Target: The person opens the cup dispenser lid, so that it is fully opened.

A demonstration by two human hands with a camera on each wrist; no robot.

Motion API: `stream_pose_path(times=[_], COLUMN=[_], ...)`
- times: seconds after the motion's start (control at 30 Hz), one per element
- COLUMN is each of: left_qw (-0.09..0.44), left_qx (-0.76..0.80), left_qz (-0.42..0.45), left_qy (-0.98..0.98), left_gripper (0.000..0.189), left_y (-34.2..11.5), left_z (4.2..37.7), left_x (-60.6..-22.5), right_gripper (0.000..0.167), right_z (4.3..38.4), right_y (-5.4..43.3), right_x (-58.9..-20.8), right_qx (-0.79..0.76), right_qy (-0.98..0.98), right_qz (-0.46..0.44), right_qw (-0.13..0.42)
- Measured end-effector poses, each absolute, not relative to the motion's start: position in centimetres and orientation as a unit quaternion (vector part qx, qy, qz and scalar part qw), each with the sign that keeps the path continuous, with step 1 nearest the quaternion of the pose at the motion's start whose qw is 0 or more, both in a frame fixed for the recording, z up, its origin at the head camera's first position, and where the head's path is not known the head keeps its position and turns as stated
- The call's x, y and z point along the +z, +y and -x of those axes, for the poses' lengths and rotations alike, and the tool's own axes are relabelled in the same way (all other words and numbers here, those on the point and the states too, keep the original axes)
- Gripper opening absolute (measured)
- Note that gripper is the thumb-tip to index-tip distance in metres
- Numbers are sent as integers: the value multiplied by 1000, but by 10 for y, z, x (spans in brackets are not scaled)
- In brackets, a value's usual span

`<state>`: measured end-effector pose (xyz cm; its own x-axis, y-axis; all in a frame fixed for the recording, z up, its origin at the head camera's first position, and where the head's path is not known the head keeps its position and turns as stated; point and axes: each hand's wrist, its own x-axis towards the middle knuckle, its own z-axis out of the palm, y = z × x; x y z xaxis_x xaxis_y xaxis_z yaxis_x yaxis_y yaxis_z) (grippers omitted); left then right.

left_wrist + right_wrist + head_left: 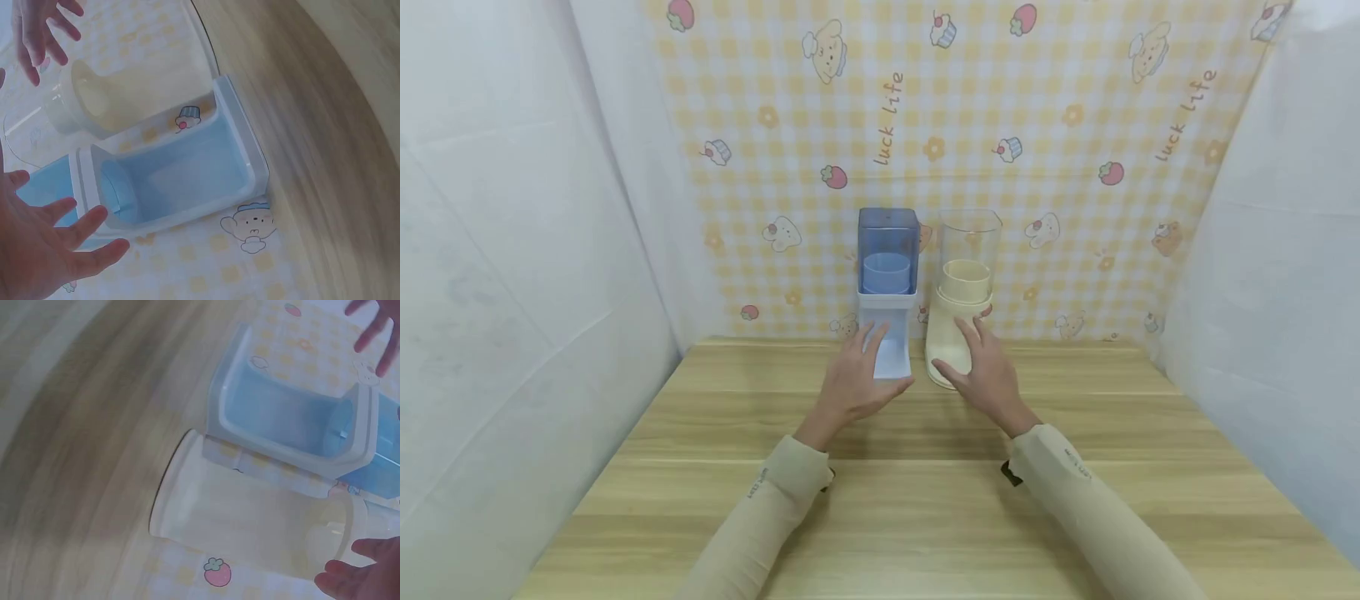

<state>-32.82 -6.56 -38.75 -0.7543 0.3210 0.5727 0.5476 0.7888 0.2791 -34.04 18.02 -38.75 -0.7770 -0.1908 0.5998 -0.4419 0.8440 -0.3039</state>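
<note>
Two upright stands with see-through tops are side by side at the back of the table. The left one is blue and white [887, 302], with a tinted blue box-shaped cover [874, 237] on top. Its neighbour is a cream stand [937, 329] under a clear, rounded cover [955, 233]. My left hand [857, 379] is in front of the blue stand, fingers spread and nothing in its grasp. Before the cream stand, my right hand [985, 371] holds nothing, its fingers apart. Both wrist views show relaxed fingers near the stands' upper parts.
A wood-grain tabletop [910, 533] spreads under the forearms. Behind the stands hangs a yellow checked cloth [775, 192] with cartoon prints. White sheets [512, 250] enclose the left and right sides.
</note>
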Motion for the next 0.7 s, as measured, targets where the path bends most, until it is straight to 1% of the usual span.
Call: stream_pose_path(times=[0.13, 0.3, 0.47, 0.7], left_qw=[231, 203, 203, 200], left_qx=[-267, -323, -358, -387], left_qz=[228, 204, 177, 160], left_qy=[-907, -902, -894, -886], left_gripper=[97, 98, 97, 101], left_y=[-63, -59, -56, -54], left_z=[326, 323, 319, 318], left_x=[-387, -385, -383, -383], right_gripper=[87, 91, 97, 103], right_z=[346, 356, 365, 379], right_y=[183, 183, 182, 181], right_x=[-380, -368, -349, -318], right_qx=[281, 345, 379, 426], right_qy=[-904, -877, -858, -835], right_qz=[-150, -130, -85, -60], right_qw=[284, 308, 336, 342])
